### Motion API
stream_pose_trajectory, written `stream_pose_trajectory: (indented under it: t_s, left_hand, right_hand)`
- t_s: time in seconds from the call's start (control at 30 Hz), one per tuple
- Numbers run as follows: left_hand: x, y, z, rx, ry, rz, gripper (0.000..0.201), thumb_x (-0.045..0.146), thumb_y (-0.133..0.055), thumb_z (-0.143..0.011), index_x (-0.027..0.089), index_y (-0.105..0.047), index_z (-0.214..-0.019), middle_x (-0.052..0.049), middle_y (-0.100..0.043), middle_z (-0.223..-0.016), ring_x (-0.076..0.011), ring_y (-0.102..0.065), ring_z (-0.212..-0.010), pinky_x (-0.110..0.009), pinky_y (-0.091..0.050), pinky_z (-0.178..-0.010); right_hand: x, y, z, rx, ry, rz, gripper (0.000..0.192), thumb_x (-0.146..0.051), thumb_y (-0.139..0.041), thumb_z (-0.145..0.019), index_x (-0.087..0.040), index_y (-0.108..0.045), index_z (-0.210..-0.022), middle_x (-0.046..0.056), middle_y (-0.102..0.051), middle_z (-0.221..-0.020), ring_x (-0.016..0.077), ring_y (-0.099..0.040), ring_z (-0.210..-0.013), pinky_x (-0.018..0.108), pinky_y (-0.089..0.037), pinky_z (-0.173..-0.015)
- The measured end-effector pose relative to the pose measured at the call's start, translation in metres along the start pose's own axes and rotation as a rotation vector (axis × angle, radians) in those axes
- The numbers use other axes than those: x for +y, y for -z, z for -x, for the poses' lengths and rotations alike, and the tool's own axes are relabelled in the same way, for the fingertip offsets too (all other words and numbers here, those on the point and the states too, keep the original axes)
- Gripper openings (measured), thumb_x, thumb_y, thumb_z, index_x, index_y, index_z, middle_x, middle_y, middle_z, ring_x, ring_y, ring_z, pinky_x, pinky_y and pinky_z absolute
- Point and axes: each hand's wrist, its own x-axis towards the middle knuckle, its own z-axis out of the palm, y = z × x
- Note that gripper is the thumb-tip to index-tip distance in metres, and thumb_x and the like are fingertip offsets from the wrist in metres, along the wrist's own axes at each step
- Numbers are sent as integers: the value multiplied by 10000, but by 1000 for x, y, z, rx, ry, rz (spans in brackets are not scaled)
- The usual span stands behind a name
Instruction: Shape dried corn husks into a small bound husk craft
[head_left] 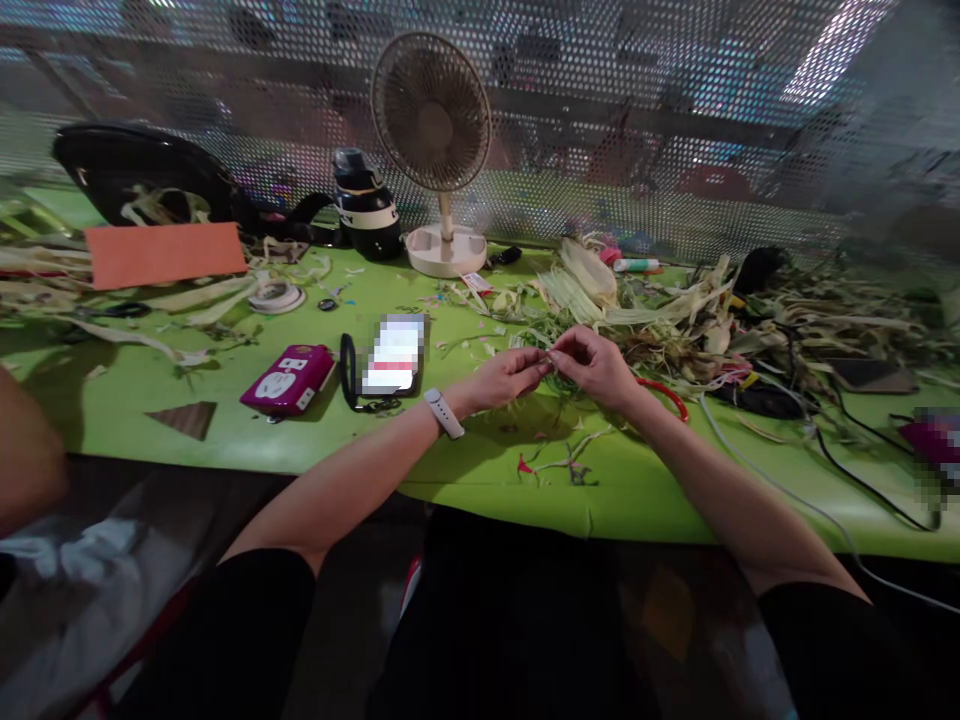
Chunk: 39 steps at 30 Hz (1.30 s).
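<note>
A: ok so who's got the left end of that glossy green bench [480, 457]?

B: someone else's bare arm [26, 450] pokes in at the edge. Then there's a black bag [139, 165] with a flat orange rectangular card [165, 255] in front, a flat white ring-shaped roll [277, 303], and a chunky magenta case with a white cartoon shape [289, 380].

A: and the middle?

B: black bottle with a cream band [367, 222] at the back, a phone with a lit, pixelated screen [394, 355] nearer the front, and a round white fan on a stand [435, 120] behind them.

A: what are the hands up to?

B: the person's left hand [514, 375], white watch [444, 413] on that wrist, meets the right hand [589, 368] tip to tip. Fingers on both are pinched together, but whether there's something tiny in there, can't tell, too small.

A: where's the plant stuff?

B: the messy heap of pale, straw-and-green husk strips [667, 315] lies on the bench just beyond the hands and spreads right. A curved red band [673, 395] sits by the right forearm, then a thin white cable [739, 465] trails off the front edge.
</note>
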Motion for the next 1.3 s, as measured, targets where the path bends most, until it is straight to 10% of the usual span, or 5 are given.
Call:
stream_pose_trajectory:
  t_s: [0.9, 1.3]
  left_hand:
    - [-17, 7, -9, 21, -105, -159, 217, 353, -596, -882, 149, -607, -954, -56, -654, -960, -142, -593, -913, -304, -485, -863]
    - [-7, 7, -4, 107, -4, -9, 300, 447, -683, -816, 168, -573, -799, 57, -513, -596, -62, -449, -497, -214, -361, -507]
  right_hand:
    - [-9, 0, 2, -10, -23, 118, 164, -348, -618, -812, -197, -564, -779, 4, -616, -666, 120, -495, -569, 261, -391, -545]
    - [-3, -2, 1, 55, 46, 87, 219, -406, -649, -840, -195, -649, -901, 37, -656, -782, 154, -590, -685, 288, -474, -617]
